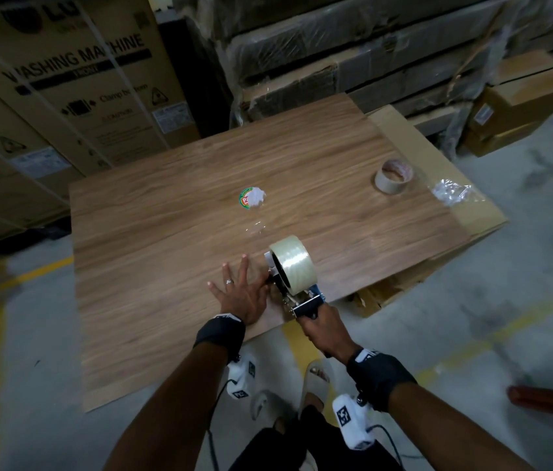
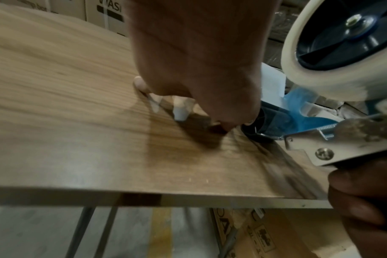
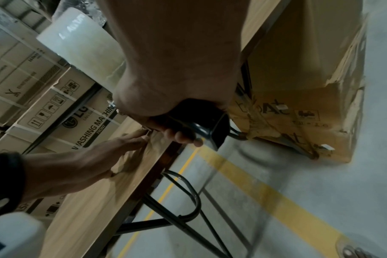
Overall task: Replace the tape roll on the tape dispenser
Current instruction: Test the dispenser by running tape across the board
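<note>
A hand-held tape dispenser (image 1: 305,302) with a blue and metal frame carries a full clear tape roll (image 1: 293,265) on its dark hub (image 2: 342,38). My right hand (image 1: 324,326) grips its black handle (image 3: 199,120) at the table's near edge. My left hand (image 1: 239,294) lies flat on the wooden table (image 1: 166,266) with fingers spread, its thumb side touching the dispenser's front roller (image 2: 261,125). An almost empty tape core (image 1: 393,180) lies at the table's far right. In the right wrist view the tape roll (image 3: 77,45) shows above my fist.
A round tape label (image 1: 250,197) and a scrap of clear film (image 1: 256,229) lie mid-table; crumpled clear wrap (image 1: 451,193) sits on cardboard at the right. Washing machine cartons (image 1: 64,83) stand behind. A cardboard box (image 3: 298,87) sits under the table's right side, by its metal legs (image 3: 188,200).
</note>
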Motion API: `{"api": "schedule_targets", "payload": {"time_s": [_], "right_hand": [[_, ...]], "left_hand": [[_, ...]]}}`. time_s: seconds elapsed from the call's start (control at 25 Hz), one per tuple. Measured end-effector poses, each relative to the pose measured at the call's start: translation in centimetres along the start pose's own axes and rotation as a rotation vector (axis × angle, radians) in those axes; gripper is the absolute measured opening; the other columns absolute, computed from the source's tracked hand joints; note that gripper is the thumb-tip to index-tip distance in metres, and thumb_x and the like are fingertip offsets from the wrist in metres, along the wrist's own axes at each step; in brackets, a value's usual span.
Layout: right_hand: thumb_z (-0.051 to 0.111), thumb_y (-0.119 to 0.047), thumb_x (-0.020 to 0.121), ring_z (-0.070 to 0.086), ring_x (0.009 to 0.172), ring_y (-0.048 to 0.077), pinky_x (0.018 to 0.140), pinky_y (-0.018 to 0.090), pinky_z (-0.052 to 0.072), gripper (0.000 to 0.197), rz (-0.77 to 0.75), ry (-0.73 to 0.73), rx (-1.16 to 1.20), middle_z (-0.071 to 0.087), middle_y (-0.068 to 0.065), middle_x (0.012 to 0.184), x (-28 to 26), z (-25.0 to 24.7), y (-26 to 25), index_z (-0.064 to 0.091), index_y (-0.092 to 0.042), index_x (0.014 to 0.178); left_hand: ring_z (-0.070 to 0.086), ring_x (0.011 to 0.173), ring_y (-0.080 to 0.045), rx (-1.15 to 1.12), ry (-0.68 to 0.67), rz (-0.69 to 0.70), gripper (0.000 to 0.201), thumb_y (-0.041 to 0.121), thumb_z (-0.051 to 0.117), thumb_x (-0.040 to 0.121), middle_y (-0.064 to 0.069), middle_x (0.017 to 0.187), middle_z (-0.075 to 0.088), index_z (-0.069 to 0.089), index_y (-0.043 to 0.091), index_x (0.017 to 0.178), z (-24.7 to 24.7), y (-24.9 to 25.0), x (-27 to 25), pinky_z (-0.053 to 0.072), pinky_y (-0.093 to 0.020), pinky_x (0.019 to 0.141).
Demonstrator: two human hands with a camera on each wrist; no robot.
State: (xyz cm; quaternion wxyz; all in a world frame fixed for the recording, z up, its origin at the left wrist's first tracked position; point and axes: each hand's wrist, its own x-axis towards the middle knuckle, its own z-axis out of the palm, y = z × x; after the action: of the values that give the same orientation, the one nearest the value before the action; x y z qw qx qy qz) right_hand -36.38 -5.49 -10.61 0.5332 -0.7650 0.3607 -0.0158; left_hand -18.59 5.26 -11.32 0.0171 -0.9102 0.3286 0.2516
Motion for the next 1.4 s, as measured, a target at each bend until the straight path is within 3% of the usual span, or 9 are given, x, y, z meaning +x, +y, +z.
{"api": "schedule_targets", "payload": {"time_s": [0.12,0.2,0.32,0.48,0.64,0.76,0.88,1.08,1.4], "right_hand": [[0.056,-0.043,0.071,0.062,0.055,0.030,0.053,0.042,0.050,0.040,0.030,0.001,-0.015,0.064,0.018,0.061,0.3,0.0,0.4,0.054,-0.004,0.063],[0.058,-0.042,0.071,0.066,0.058,0.034,0.056,0.046,0.054,0.038,0.064,-0.016,-0.051,0.066,0.015,0.060,0.2,0.0,1.0,0.056,-0.005,0.064],[0.060,-0.040,0.072,0.062,0.054,0.024,0.057,0.046,0.056,0.025,0.080,-0.022,-0.088,0.067,0.007,0.060,-1.3,-0.4,1.9,0.056,-0.018,0.063],[0.060,-0.037,0.074,0.060,0.052,0.018,0.057,0.043,0.054,0.024,0.090,-0.030,-0.086,0.068,0.009,0.060,-2.8,-0.9,2.1,0.058,-0.015,0.064],[0.065,-0.019,0.081,0.061,0.050,0.013,0.058,0.040,0.055,0.021,0.107,-0.029,-0.090,0.070,0.011,0.060,-4.3,-1.2,2.3,0.059,-0.014,0.061],[0.066,-0.021,0.081,0.068,0.055,0.015,0.063,0.041,0.059,0.017,0.145,-0.056,-0.071,0.072,0.008,0.061,-4.8,-1.4,2.6,0.065,-0.009,0.068],[0.068,-0.019,0.080,0.074,0.061,0.022,0.067,0.039,0.061,0.018,0.190,-0.049,0.018,0.075,0.009,0.063,-4.5,-1.2,2.1,0.071,-0.002,0.071],[0.067,-0.017,0.083,0.056,0.054,0.015,0.055,0.033,0.046,0.018,0.190,0.011,0.059,0.063,0.003,0.060,-5.4,-0.4,1.8,0.062,-0.004,0.071],[0.066,-0.009,0.085,0.052,0.044,0.006,0.043,0.018,0.044,0.025,0.269,-0.002,0.098,0.059,0.002,0.058,-9.1,-1.6,0.4,0.056,-0.017,0.062]], "left_hand": [[-0.017,0.150,-0.046,0.026,-0.049,0.004,0.056,0.054,0.035,0.098,0.004,0.166,-0.020,0.018,0.053,0.150,-0.2,-0.3,0.3,0.002,-0.081,0.108],[-0.018,0.150,-0.046,0.025,-0.072,-0.005,0.058,0.059,0.035,0.096,0.005,0.166,-0.021,0.015,0.054,0.150,-0.5,-0.3,0.3,0.002,-0.081,0.108],[-0.018,0.150,-0.046,0.035,-0.078,0.004,0.060,0.064,0.033,0.095,0.005,0.165,-0.024,0.009,0.058,0.150,-0.7,-0.3,0.1,0.002,-0.081,0.108],[-0.019,0.149,-0.046,0.045,-0.081,0.010,0.061,0.070,0.028,0.094,0.004,0.164,-0.027,0.002,0.061,0.148,-0.7,-0.2,-0.3,0.005,-0.081,0.108],[-0.023,0.147,-0.049,0.014,-0.112,0.035,0.065,0.077,0.027,0.089,0.003,0.162,-0.032,-0.005,0.066,0.144,-1.0,-0.1,-0.6,0.002,-0.082,0.107],[-0.027,0.144,-0.053,0.062,-0.135,0.107,0.075,0.073,0.044,0.086,-0.005,0.161,-0.035,0.002,0.062,0.148,-0.2,-0.1,-1.8,0.002,-0.083,0.106],[-0.028,0.142,-0.055,0.109,-0.117,0.138,0.075,0.070,0.047,0.087,-0.010,0.161,-0.033,0.010,0.057,0.151,0.6,0.1,-3.0,0.003,-0.083,0.106],[-0.027,0.144,-0.052,0.080,-0.093,0.113,0.076,0.072,0.051,0.084,-0.005,0.162,-0.032,0.013,0.060,0.148,0.9,0.4,-2.8,0.003,-0.081,0.108],[-0.029,0.143,-0.052,0.035,-0.093,0.120,0.078,0.070,0.053,0.082,-0.003,0.161,-0.034,0.006,0.067,0.144,0.7,0.4,-2.9,0.001,-0.082,0.107]]}}
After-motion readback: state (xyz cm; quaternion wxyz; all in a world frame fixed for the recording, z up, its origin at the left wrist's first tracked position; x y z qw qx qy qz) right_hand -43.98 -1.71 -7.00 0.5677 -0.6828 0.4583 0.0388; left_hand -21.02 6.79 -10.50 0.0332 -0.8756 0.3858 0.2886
